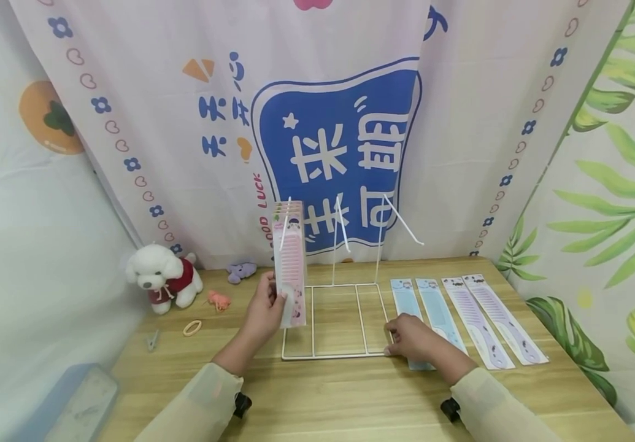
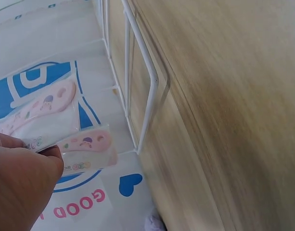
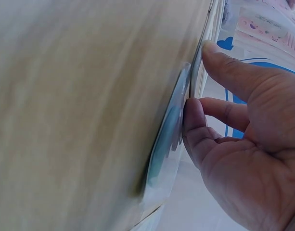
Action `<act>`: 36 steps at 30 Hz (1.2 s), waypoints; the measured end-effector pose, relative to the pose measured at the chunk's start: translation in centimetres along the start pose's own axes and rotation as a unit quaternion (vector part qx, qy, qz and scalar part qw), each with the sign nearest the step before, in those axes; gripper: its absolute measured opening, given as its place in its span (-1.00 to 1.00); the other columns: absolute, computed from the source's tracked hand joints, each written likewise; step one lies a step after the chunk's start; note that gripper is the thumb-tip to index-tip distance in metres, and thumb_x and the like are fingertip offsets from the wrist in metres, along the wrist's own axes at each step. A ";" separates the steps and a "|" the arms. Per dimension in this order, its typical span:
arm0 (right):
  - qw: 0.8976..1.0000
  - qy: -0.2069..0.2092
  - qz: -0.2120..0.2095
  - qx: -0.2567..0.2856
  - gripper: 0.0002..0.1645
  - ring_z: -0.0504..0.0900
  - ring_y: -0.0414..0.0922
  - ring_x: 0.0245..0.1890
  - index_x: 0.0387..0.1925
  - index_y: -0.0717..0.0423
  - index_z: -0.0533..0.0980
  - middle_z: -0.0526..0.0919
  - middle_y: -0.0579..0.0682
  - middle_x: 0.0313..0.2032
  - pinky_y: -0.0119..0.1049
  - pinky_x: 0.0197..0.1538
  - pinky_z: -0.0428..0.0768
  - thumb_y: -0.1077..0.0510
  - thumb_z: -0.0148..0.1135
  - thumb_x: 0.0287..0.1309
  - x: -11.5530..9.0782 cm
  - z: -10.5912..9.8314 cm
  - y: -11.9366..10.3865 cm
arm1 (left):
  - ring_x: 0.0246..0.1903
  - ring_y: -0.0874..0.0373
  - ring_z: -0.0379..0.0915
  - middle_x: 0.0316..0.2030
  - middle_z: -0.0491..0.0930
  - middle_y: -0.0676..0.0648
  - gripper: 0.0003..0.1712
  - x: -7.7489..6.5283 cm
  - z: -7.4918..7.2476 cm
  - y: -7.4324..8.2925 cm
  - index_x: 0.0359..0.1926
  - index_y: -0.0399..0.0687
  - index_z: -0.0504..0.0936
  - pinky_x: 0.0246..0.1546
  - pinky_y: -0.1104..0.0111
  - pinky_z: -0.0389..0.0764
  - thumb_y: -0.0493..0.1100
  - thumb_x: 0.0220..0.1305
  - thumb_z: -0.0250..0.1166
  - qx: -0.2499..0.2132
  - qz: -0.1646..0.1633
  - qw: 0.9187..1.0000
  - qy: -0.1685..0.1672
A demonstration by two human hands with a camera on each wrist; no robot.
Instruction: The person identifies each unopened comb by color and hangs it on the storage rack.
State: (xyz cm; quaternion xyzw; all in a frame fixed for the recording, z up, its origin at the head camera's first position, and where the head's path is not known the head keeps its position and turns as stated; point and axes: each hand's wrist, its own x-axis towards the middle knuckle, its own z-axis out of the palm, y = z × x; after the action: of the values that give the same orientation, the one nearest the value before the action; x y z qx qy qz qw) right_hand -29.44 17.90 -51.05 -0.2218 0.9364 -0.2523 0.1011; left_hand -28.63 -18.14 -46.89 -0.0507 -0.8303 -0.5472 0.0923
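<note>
Backdrop (image 1: 218, 202): "GOOD LUCK"
Pink combs (image 1: 293, 261): upright lengthwise — handles down
Left hand (image 1: 265, 312): I pinch one
Right hand (image 1: 415, 337): I grip the rack (image 1: 339, 356)

A homelike nook is suggested by printed curtains (image 1: 345, 58) behind the wooden table (image 1: 345, 393) and a plush dog (image 1: 157, 270) on its left.

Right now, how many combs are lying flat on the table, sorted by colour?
Blue combs: 2
Purple combs: 2
Total: 4
</note>
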 end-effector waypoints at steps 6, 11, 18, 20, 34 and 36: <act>1.000 0.000 -0.005 -0.004 -0.53 0.18 -0.21 -0.57 -0.47 0.09 0.41 0.23 -0.14 -0.60 -0.36 -0.39 0.16 0.11 0.60 0.28 0.0 0.0 0.1 | 0.29 -0.37 0.62 0.30 0.59 -0.44 -0.57 0.7 0.2 -0.4 0.45 -0.16 0.33 0.24 -0.17 0.73 -0.33 0.68 0.08 0.015 -0.004 1.000 0.008; 1.000 0.003 -0.007 -0.014 -0.56 0.22 -0.21 -0.53 -0.46 0.10 0.45 0.24 -0.15 -0.59 -0.35 -0.37 0.17 0.10 0.60 0.29 0.0 0.0 0.1 | 0.23 -0.35 0.67 0.23 0.65 -0.44 -0.64 1.6 0.7 -1.1 0.36 -0.26 0.43 0.19 -0.13 0.77 -0.31 0.66 0.15 0.021 -0.001 0.999 0.026; 1.000 0.003 -0.012 -0.020 -0.52 0.22 -0.20 -0.53 -0.49 0.07 0.41 0.24 -0.15 -0.59 -0.35 -0.37 0.17 0.11 0.61 0.28 0.0 0.1 0.2 | 0.16 -0.24 0.66 0.14 0.68 -0.36 -0.68 2.5 1.3 -2.0 0.29 -0.29 0.53 0.22 -0.09 0.74 -0.32 0.62 0.19 0.033 -0.008 0.998 0.061; 1.000 0.005 -0.011 -0.019 -0.54 0.24 -0.19 -0.52 -0.48 0.06 0.42 0.27 -0.13 -0.57 -0.34 -0.37 0.18 0.11 0.61 0.27 0.1 0.1 0.2 | 0.14 -0.22 0.64 0.13 0.67 -0.35 -0.68 2.6 1.4 -2.1 0.29 -0.29 0.52 0.22 -0.08 0.73 -0.31 0.62 0.18 0.031 -0.012 0.997 0.066; 1.000 0.000 -0.003 -0.019 -0.55 0.20 -0.20 -0.56 -0.47 0.06 0.43 0.24 -0.14 -0.60 -0.35 -0.38 0.17 0.12 0.59 0.29 0.1 0.0 0.1 | 0.12 -0.21 0.63 0.11 0.67 -0.34 -0.73 2.7 1.0 -3.4 0.21 -0.29 0.53 0.24 -0.06 0.70 -0.31 0.61 0.23 0.045 -0.035 0.995 0.088; 1.000 0.000 -0.003 -0.021 -0.53 0.20 -0.20 -0.56 -0.48 0.05 0.40 0.24 -0.14 -0.60 -0.35 -0.38 0.17 0.11 0.59 0.29 0.1 0.0 0.0 | 0.15 -0.20 0.61 0.12 0.66 -0.32 -0.73 2.6 0.8 -3.7 0.23 -0.26 0.52 0.27 -0.04 0.68 -0.29 0.62 0.22 0.039 -0.050 0.994 0.084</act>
State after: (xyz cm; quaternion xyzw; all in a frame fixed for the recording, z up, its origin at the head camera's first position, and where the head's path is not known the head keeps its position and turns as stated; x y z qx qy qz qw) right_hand -29.49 17.88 -51.07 -0.2267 0.9408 -0.2331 0.0957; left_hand -31.88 -18.93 -49.94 0.0405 -0.8418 -0.5207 0.1367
